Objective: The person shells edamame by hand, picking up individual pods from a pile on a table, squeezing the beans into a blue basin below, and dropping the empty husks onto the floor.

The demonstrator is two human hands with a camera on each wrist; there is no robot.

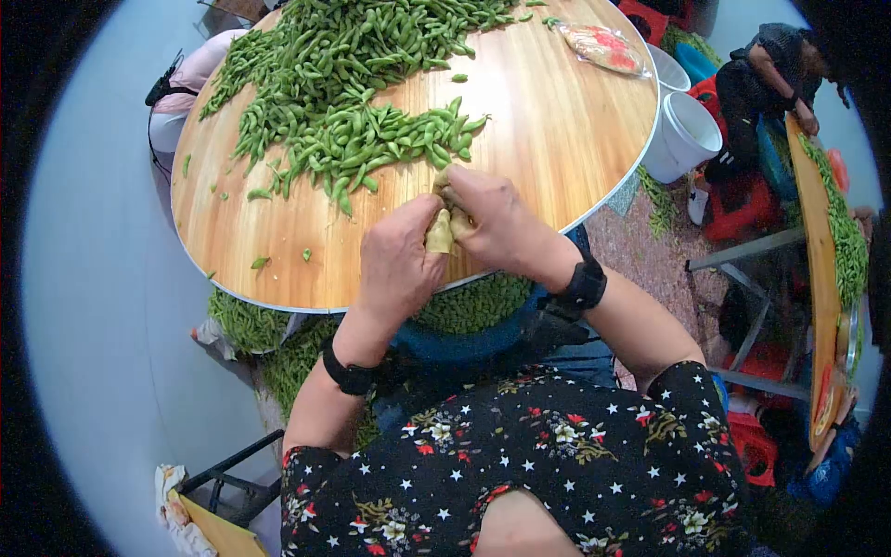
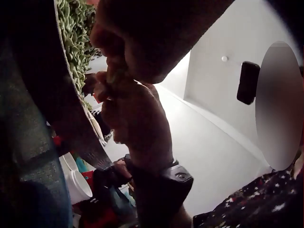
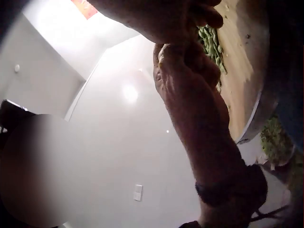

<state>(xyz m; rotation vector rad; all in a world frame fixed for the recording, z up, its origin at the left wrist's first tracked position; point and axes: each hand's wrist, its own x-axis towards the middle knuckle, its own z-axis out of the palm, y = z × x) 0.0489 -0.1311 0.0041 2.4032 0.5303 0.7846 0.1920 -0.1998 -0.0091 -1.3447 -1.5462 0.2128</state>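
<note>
In the head view, the left hand (image 1: pixel 399 255) and the right hand (image 1: pixel 497 218) meet above the table's near edge, fingers curled and fingertips together. Yellowish covers (image 1: pixel 439 232) wrap some digits. A small greenish thing, apparently a pod (image 2: pixel 121 76), is pinched between both hands in the left wrist view, mostly hidden by the fingers. That view has the left hand (image 2: pixel 159 40) dark above the right (image 2: pixel 140 118). The right wrist view shows the right hand (image 3: pixel 156 19) over the left (image 3: pixel 190 85). Loose green pods (image 1: pixel 371 144) lie just beyond the hands, below a larger heap (image 1: pixel 325 56).
The round wooden table (image 1: pixel 557 121) holds a clear packet (image 1: pixel 603 49) at its far right. White buckets (image 1: pixel 682 139) stand beside it. Below the near edge is a container of pods (image 1: pixel 473 306). Another person (image 1: pixel 775 84) is at a second table (image 1: pixel 807 278) on the right.
</note>
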